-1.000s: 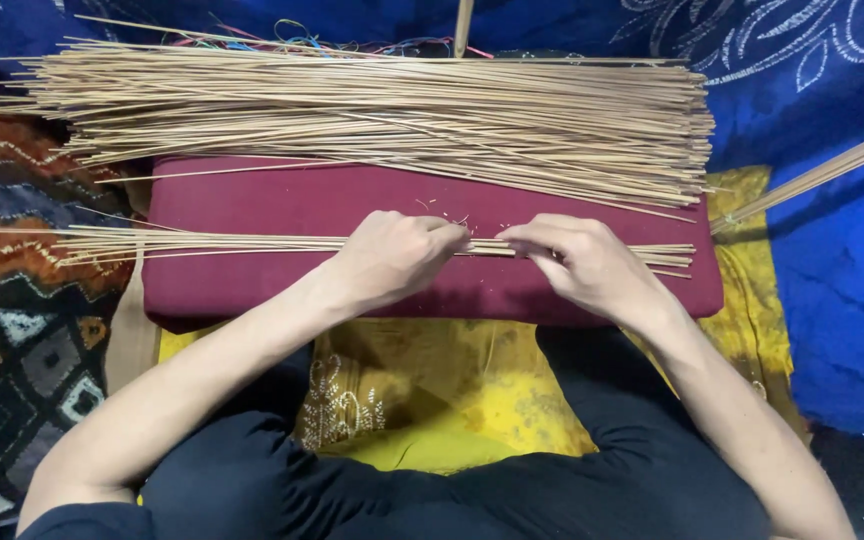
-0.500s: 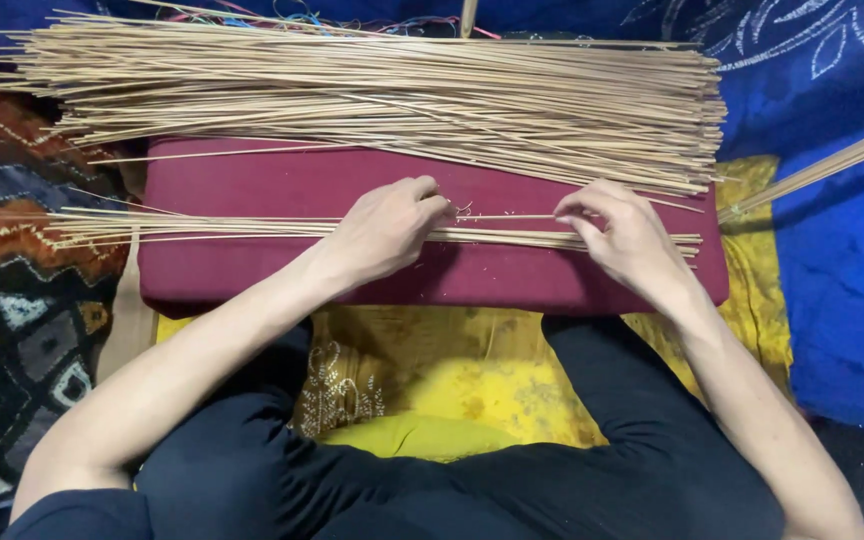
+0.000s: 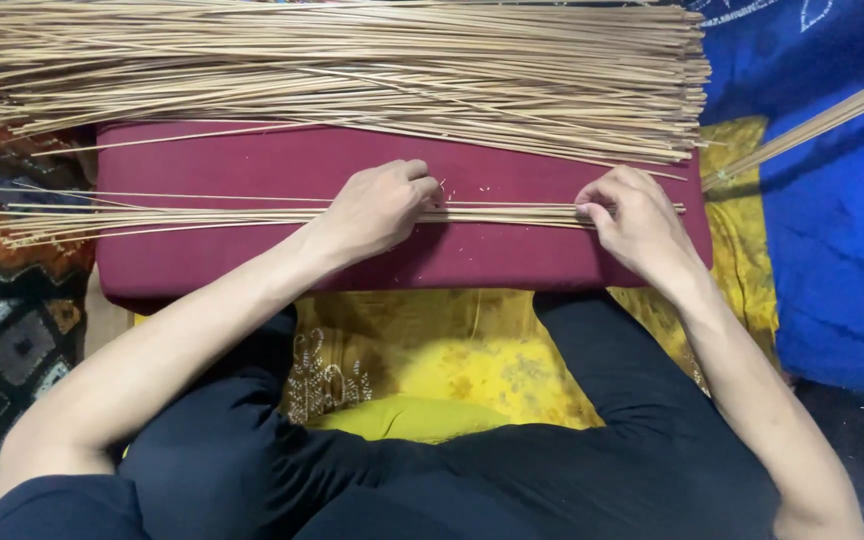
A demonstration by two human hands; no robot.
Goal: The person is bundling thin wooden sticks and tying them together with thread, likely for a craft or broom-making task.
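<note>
A small bundle of thin pale sticks [image 3: 202,215] lies lengthwise across a maroon padded board [image 3: 252,165] on my lap. My left hand [image 3: 377,205] is curled over the bundle near its middle, fingers closed on the sticks. My right hand [image 3: 632,215] pinches the same bundle near its right end, close to the board's right edge. A much larger heap of the same pale sticks [image 3: 352,70] lies along the far side of the board, apart from both hands.
A yellow patterned cloth [image 3: 452,360] covers my lap under the board. A blue cloth [image 3: 832,230] lies to the right, with several more sticks [image 3: 822,120] slanting over it. A patterned rug [image 3: 2,330] is at the left.
My right hand has slid rightward along the small bundle, from near the middle to its right end. My left hand stayed on the bundle. The view moved in closer.
</note>
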